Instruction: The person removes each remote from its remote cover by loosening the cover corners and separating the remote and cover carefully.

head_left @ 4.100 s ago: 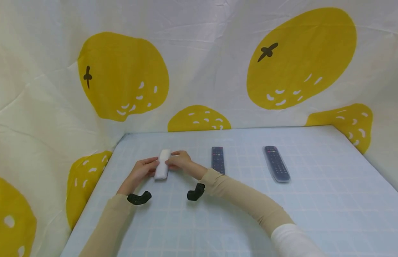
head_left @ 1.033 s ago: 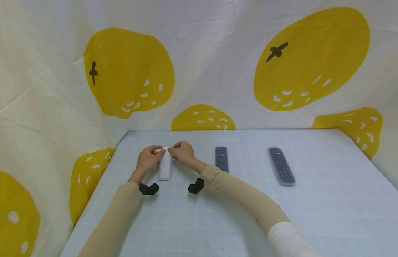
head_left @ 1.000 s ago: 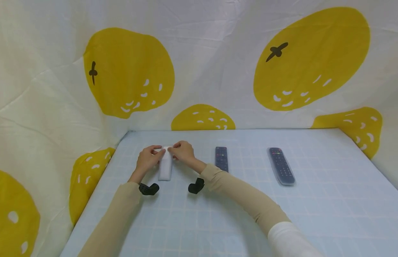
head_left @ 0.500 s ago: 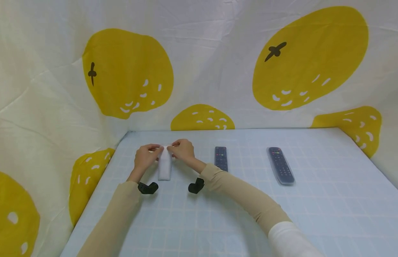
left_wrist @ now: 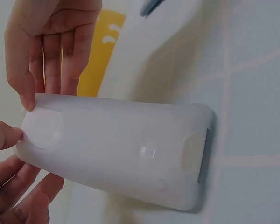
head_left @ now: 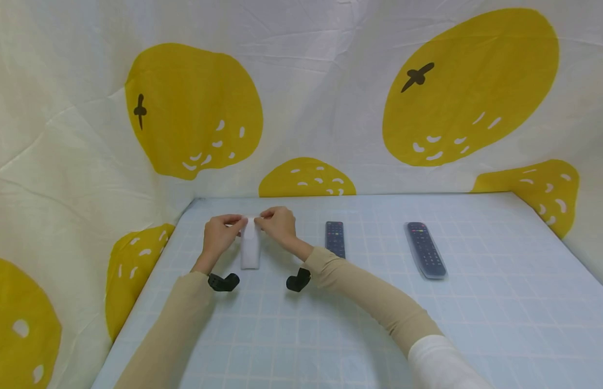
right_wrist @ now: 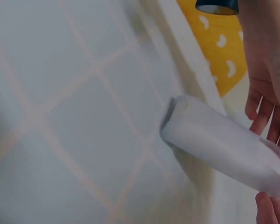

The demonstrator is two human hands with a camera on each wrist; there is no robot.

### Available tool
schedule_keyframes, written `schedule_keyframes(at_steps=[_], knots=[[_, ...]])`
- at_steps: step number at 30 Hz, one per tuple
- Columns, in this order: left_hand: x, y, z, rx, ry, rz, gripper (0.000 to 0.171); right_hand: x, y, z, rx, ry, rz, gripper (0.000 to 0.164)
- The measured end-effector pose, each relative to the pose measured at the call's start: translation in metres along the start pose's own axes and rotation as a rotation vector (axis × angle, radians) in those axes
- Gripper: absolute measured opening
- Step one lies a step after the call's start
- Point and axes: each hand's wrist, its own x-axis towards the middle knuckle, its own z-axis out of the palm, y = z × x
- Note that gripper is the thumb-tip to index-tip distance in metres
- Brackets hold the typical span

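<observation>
A white remote control (head_left: 250, 253) lies lengthwise at the table's left, its near end toward me. It shows a smooth, button-free face in the left wrist view, and a translucent cover seems to wrap it; a brighter squarish patch shows at the far end. My left hand (head_left: 219, 233) pinches the left corner of that end. Opposite it, my right hand (head_left: 279, 226) pinches the right corner, thumb near the other thumb. The fingertips beneath the far end are partly hidden.
A dark remote (head_left: 335, 239) lies right of my hands, its near end hidden by the right sleeve. Another dark remote (head_left: 425, 250) with a clear rim lies farther right. A white curtain (head_left: 321, 108) with yellow fruit prints stands behind the table (head_left: 292, 335).
Both hands have moved from the white remote's middle to its far end and now pinch there. Over the last half second they and the remote have shifted slightly away from me.
</observation>
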Motion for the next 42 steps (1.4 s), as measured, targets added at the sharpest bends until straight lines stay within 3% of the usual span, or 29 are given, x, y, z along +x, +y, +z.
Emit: schedule_keyframes(at_steps=[11,17,23,28,42], knots=[[0.0002,0.0001,-0.002,0.022,-0.006,0.067,0.039,-0.0001,-0.0015,-0.0017,0.036,0.013,-0.021,0.018],[0.0014,0.0005,-0.0027,0.037,-0.021,0.068,0.037,-0.0001,-0.0018,-0.0034,0.046,0.01,-0.047,0.018],[0.0005,-0.0007,-0.001,-0.006,0.032,0.083,0.033,0.0014,-0.0027,-0.0038,0.049,0.026,-0.083,0.017],[-0.0031,-0.0016,-0.0016,-0.056,0.084,0.106,0.032,0.0019,-0.0041,-0.0062,0.029,0.026,-0.165,0.015],[-0.0082,0.0015,-0.0082,-0.012,0.015,0.212,0.035,-0.0003,-0.0014,-0.0096,-0.004,-0.006,-0.229,0.022]])
